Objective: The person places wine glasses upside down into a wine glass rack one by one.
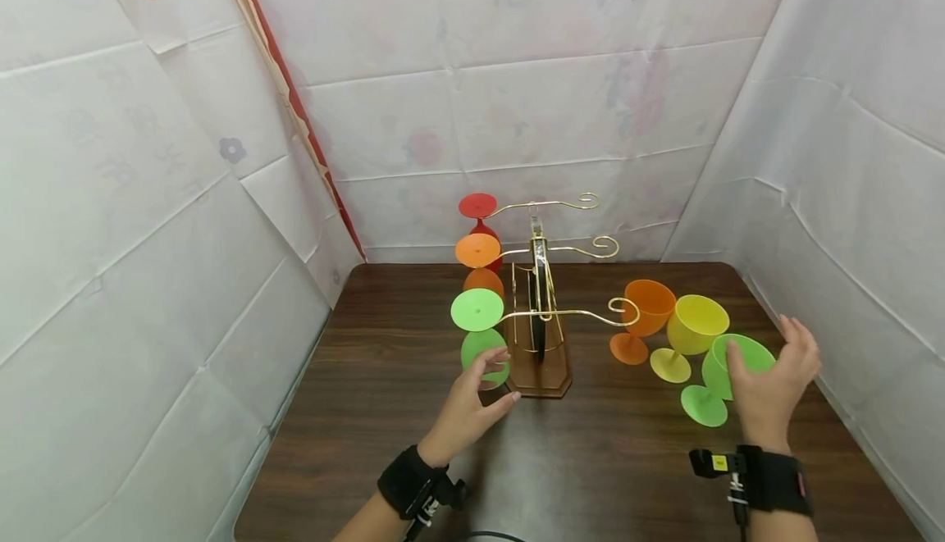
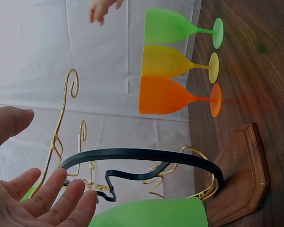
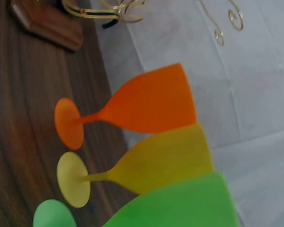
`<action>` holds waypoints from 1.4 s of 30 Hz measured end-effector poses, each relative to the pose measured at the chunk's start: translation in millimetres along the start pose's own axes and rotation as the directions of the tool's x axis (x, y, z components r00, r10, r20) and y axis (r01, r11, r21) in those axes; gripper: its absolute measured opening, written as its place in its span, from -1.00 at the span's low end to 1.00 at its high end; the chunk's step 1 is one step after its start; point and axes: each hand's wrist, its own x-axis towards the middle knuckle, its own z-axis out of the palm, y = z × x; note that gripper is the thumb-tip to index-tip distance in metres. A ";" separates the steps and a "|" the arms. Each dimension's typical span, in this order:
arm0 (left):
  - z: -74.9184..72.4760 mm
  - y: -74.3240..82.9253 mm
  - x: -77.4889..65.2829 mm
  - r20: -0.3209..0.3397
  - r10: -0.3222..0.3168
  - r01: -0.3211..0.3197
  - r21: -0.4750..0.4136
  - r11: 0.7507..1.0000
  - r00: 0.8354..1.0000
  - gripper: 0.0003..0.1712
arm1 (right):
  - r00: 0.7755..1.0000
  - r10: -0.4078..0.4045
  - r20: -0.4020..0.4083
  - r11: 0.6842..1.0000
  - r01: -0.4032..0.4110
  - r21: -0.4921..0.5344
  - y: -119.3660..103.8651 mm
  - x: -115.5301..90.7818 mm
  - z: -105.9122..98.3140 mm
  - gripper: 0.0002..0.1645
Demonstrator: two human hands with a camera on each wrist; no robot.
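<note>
On a gold wire rack (image 1: 540,280), a green goblet (image 1: 486,353) hangs upside down at the front left arm, its round foot uppermost. My left hand (image 1: 472,407) is beside this goblet, thumb and fingers spread, holding nothing. To the right, an orange goblet (image 1: 650,306), a yellow goblet (image 1: 696,325) and a second green goblet (image 1: 746,362) stand upright in a row. Over that green goblet, my right hand (image 1: 771,390) hovers with fingers apart; the left wrist view shows this hand (image 2: 103,9) above the goblet, not touching it.
A red goblet (image 1: 478,207) and another orange goblet (image 1: 478,251) hang behind on the rack's left arms. Its right arms end in bare gold curls (image 1: 623,311). The rack's wooden base (image 1: 542,378) rests on the dark table (image 1: 391,411). White sheets (image 1: 517,116) surround the table.
</note>
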 end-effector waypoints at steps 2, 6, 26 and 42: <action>-1.1 6.0 -1.1 0.001 0.002 -0.002 -0.008 1.000 1.000 -0.31 | 0.997 0.071 0.008 0.997 -0.071 -0.005 7.6 -1.1 -1.5 -0.08; -1.4 9.5 -2.2 -0.004 0.012 -0.012 -0.024 1.000 1.000 -0.33 | 0.973 0.220 0.068 0.975 -0.220 -0.004 19.6 -2.7 -3.2 0.07; 1.9 -4.8 -5.0 0.003 -0.028 0.028 -0.025 0.999 1.000 -0.32 | 0.810 0.545 0.216 0.827 -0.561 0.017 62.0 -25.5 8.6 0.24; -2.2 2.6 -8.4 0.016 -0.043 0.043 -0.022 0.999 0.999 -0.32 | 0.822 0.545 0.162 0.832 -0.555 0.018 57.4 -28.0 11.7 0.15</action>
